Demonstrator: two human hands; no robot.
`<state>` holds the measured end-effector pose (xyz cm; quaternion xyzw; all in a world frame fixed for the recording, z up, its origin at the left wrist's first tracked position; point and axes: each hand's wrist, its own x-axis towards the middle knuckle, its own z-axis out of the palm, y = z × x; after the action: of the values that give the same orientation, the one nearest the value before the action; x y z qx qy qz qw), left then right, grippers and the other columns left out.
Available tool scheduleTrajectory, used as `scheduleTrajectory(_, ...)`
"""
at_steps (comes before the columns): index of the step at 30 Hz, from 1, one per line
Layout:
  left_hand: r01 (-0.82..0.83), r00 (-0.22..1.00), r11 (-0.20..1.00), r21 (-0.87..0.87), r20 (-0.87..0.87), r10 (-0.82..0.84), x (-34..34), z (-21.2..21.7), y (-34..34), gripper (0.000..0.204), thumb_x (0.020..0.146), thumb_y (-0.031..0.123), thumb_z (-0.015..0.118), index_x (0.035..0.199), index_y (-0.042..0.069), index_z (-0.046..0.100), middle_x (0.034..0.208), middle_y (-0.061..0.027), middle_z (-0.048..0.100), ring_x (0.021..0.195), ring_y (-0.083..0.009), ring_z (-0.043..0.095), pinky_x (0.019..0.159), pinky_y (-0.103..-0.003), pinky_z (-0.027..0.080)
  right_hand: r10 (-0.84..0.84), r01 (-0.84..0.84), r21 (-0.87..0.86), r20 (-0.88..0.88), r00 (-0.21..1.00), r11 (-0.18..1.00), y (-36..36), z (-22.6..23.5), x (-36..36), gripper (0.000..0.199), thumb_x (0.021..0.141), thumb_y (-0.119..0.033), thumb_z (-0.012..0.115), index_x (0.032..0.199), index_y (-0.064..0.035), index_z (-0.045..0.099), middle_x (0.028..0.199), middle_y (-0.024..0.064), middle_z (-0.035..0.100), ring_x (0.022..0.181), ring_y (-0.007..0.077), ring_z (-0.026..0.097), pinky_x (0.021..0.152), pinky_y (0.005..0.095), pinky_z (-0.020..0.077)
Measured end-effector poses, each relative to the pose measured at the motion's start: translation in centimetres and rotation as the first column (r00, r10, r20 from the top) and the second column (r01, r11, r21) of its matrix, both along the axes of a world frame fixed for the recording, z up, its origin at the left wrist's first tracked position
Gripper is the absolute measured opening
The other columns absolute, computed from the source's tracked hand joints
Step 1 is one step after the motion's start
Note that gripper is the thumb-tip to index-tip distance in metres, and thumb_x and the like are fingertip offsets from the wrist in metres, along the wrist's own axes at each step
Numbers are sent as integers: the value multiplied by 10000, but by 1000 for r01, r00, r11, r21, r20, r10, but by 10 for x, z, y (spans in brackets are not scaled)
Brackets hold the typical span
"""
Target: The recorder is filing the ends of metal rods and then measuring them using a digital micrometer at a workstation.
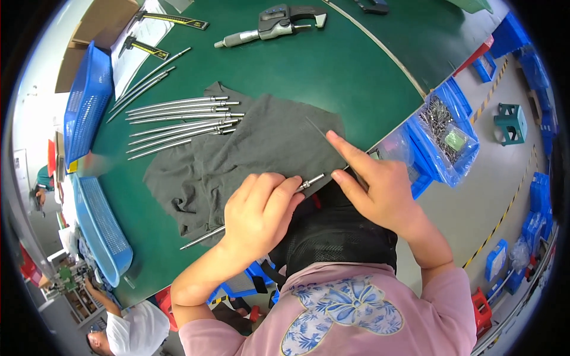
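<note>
A slim shiny metal rod (pixel 202 237) with a stepped end slants across the grey cloth (pixel 279 127) at the table's near edge. My left hand (pixel 255 210) is wrapped round it, and the stepped end sticks out past the thumb toward my right hand. My right hand (pixel 380 184) has its index finger stretched along a thin dark pointed tool (pixel 314 125), like a needle file; its rear part is mostly hidden by the hand. The tip points up and left, apart from the rod. Several similar metal rods (pixel 178 111) lie side by side left of the cloth's middle.
A micrometer (pixel 276 26) lies at the back. Two small calipers (pixel 145 47), papers and more rods (pixel 142 89) are at the far left. Blue baskets (pixel 89 101) line the left edge. To the right, a lined blue bin (pixel 442 133) holds small metal parts. Another person (pixel 136 329) sits lower left.
</note>
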<state>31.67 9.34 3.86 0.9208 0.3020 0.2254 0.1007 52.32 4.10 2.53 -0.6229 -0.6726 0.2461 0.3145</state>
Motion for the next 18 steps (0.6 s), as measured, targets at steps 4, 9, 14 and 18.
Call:
scheduleTrajectory(4, 45, 995, 997, -67, 88, -39, -3, -1, 2, 288, 645, 1, 726, 922, 24, 646, 779, -75, 544, 627, -233, 511, 540, -321, 408, -51, 51, 13, 16, 999, 999, -4, 1, -3, 464, 834, -180, 612, 1288, -139, 524, 509, 94, 517, 445, 263, 536, 433, 374, 395)
scheduleTrajectory(9, 52, 982, 997, -55, 182, -41, -4, -6, 3, 281, 642, 26, 724, 912, 41, 646, 790, -55, 530, 642, -219, 509, 550, -306, 425, -150, 150, -39, -11, 989, 988, -23, 16, -5, 373, 846, -119, 559, 1212, -61, 526, 563, 84, 555, 490, 268, 573, 460, 368, 421)
scheduleTrajectory(14, 18, 973, 995, -93, 232, 4, -3, -6, 1, 196, 647, 14, 725, 818, 38, 634, 760, -58, 525, 632, -226, 504, 550, -318, 421, -85, 84, 45, 15, 996, 995, -48, 11, -24, 179, 841, -106, 561, 1014, -66, 580, 626, 76, 607, 517, 246, 600, 469, 337, 449)
scheduleTrajectory(18, 14, 967, 993, -116, 252, 15, -2, -9, 1, 181, 651, 8, 723, 804, 39, 631, 754, -61, 522, 629, -226, 505, 546, -322, 418, -145, 143, 51, 26, 989, 988, -58, 4, -38, 155, 829, -90, 574, 977, -70, 613, 616, 71, 595, 490, 226, 583, 461, 322, 438)
